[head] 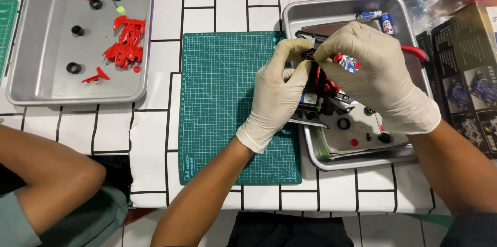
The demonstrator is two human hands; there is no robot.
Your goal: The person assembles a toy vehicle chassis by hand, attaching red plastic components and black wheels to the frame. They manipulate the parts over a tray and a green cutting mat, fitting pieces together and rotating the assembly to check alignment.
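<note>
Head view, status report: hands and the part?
Both gloved hands, left hand and right hand, grip small black-and-red model car over metal tray. Green cutting mat alongside; nothing obstructing.

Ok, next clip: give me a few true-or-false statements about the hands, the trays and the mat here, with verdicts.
1. Both hands wear pale gloves. True: the left hand and right hand are gloved.
2. The hands hold a small toy car over the right tray. True.
3. The red plastic parts lie on the green cutting mat. False: they lie in the left tray.
4. The left tray holds only red pieces. False: several small black tyres lie there too.
5. Two small batteries lie at the right tray's far edge. True.
</note>
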